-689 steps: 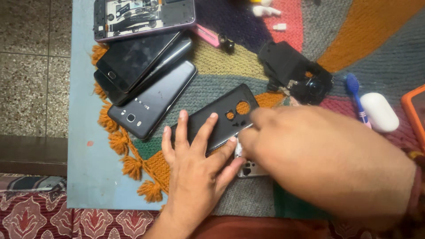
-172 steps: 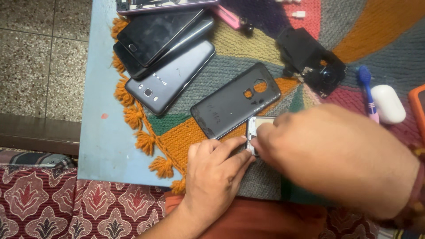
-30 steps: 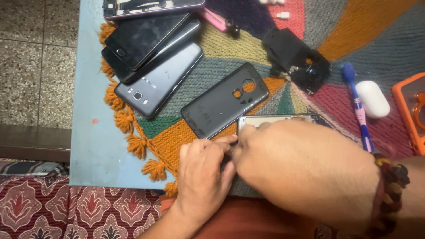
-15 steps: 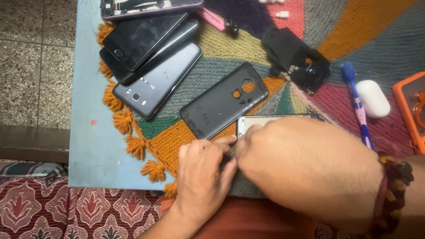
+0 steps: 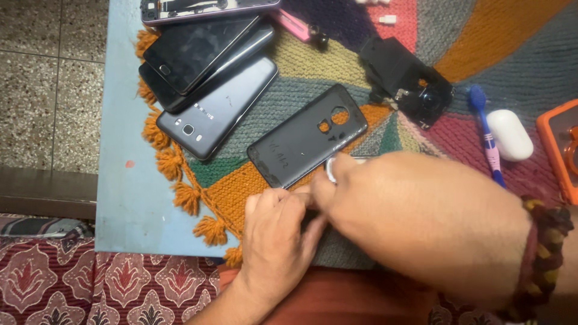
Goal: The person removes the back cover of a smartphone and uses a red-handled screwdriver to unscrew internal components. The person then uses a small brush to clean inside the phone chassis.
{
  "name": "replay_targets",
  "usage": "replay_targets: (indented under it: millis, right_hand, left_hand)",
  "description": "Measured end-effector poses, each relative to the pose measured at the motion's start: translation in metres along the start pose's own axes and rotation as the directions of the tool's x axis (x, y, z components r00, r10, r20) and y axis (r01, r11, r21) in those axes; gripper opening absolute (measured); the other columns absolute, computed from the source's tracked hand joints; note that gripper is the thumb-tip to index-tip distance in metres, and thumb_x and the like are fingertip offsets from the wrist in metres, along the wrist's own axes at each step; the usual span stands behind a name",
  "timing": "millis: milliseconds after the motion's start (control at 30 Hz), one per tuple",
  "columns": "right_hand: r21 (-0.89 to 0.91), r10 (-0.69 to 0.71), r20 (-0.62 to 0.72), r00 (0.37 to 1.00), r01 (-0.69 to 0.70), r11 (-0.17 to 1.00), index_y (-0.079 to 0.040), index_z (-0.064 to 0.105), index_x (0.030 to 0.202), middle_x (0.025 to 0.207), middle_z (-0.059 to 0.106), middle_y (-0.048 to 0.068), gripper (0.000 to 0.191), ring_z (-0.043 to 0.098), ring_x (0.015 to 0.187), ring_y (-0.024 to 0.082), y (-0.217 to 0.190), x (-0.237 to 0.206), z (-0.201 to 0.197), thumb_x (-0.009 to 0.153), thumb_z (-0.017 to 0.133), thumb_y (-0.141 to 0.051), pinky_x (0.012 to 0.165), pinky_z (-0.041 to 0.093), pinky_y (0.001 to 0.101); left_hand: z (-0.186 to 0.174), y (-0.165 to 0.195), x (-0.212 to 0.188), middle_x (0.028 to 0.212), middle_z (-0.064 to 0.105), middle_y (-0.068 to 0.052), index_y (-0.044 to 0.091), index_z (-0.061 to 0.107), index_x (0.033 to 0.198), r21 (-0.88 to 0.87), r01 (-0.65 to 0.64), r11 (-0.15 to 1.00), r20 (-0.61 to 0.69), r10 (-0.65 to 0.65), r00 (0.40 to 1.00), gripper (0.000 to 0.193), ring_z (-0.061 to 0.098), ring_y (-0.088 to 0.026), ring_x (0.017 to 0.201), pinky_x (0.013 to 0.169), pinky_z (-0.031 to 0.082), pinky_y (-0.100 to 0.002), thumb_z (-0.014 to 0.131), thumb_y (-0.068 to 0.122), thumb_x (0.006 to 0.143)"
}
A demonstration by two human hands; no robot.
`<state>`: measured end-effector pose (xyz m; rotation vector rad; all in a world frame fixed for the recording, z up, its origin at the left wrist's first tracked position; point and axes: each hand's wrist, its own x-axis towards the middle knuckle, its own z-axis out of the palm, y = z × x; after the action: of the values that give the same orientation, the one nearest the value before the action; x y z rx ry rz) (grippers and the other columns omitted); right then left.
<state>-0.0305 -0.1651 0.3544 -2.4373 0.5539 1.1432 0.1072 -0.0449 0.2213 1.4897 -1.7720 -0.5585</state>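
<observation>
Spread over a pale blue table (image 5: pixel 123 198) is a knitted mat (image 5: pixel 271 180) of many colours with orange tassels, and on its near edge a small silver-edged device (image 5: pixel 333 169) is almost wholly covered by the right hand (image 5: pixel 421 216). Only a rounded pale corner of the device can be seen. The left hand (image 5: pixel 277 241) is curled just beside it, fingertips meeting the right thumb; whether either hand grips the device cannot be told. A dark phone back cover (image 5: pixel 307 143) lies touching the device's far side. Further left, a grey phone (image 5: pixel 217 111) is laid face down, with two black phones (image 5: pixel 198 54) stacked above it. A black camera module (image 5: pixel 409 84), a blue toothbrush (image 5: pixel 486 138) and a white earbud case (image 5: pixel 509 134) are found to the right.
</observation>
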Motion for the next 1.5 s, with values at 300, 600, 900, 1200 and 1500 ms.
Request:
replay_targets:
  millis: [300, 600, 900, 1200, 1500]
  right_hand:
    - [0.036, -0.068, -0.161, 0.985, 0.074, 0.997, -0.003, 0.057, 0.109, 0.103, 0.061, 0.012, 0.043, 0.071, 0.085, 0.026, 0.008, -0.002, 0.012, 0.071, 0.071, -0.016, 0.068, 0.059, 0.0363]
    - [-0.154, -0.143, -0.173, 0.974, 0.117, 0.981, -0.003, 0.059, 0.103, 0.102, 0.060, 0.013, 0.031, 0.069, 0.088, 0.026, 0.003, 0.000, 0.010, 0.078, 0.067, -0.019, 0.065, 0.058, 0.0373]
    - [-0.018, -0.087, -0.180, 0.980, 0.086, 0.996, 0.000, 0.056, 0.110, 0.093, 0.063, 0.014, 0.038, 0.071, 0.079, 0.025, 0.001, -0.001, 0.004, 0.078, 0.068, -0.018, 0.064, 0.058, 0.0354]
    - [0.004, -0.060, -0.204, 0.977, 0.062, 0.998, -0.001, 0.057, 0.113, 0.094, 0.065, 0.013, 0.039, 0.071, 0.080, 0.027, 0.004, -0.001, 0.014, 0.080, 0.068, -0.017, 0.065, 0.058, 0.0363]
    - [0.013, -0.102, -0.192, 0.976, 0.106, 0.994, 0.001, 0.055, 0.117, 0.096, 0.064, 0.013, 0.048, 0.071, 0.083, 0.025, 0.007, 0.000, 0.015, 0.076, 0.070, -0.017, 0.064, 0.058, 0.0374]
  left_hand:
    - [0.001, -0.001, -0.001, 0.104, 0.071, -0.001, 0.009, 0.063, 0.107, -0.017, -0.022, 1.000, -0.030, 0.022, 0.999, 0.039, 0.061, -0.025, 0.093, 0.083, 0.042, -0.041, 0.086, 0.009, 0.076]
    - [0.002, -0.002, -0.003, 0.102, 0.070, -0.001, 0.010, 0.063, 0.105, -0.010, -0.014, 1.000, -0.015, 0.013, 1.000, 0.036, 0.061, -0.025, 0.092, 0.083, 0.042, -0.041, 0.084, 0.009, 0.076]
    - [0.001, -0.001, -0.003, 0.105, 0.071, -0.003, 0.008, 0.064, 0.109, 0.000, -0.006, 1.000, 0.001, 0.006, 1.000, 0.041, 0.062, -0.026, 0.093, 0.084, 0.042, -0.041, 0.083, 0.007, 0.073]
    - [0.003, -0.001, -0.003, 0.108, 0.072, -0.001, 0.009, 0.064, 0.109, 0.003, -0.008, 1.000, 0.000, 0.008, 1.000, 0.042, 0.062, -0.025, 0.094, 0.085, 0.042, -0.041, 0.084, 0.007, 0.072]
    - [0.004, -0.001, -0.002, 0.107, 0.072, 0.001, 0.009, 0.065, 0.108, 0.009, -0.004, 1.000, -0.015, 0.004, 1.000, 0.041, 0.062, -0.023, 0.092, 0.083, 0.042, -0.039, 0.086, 0.008, 0.073]
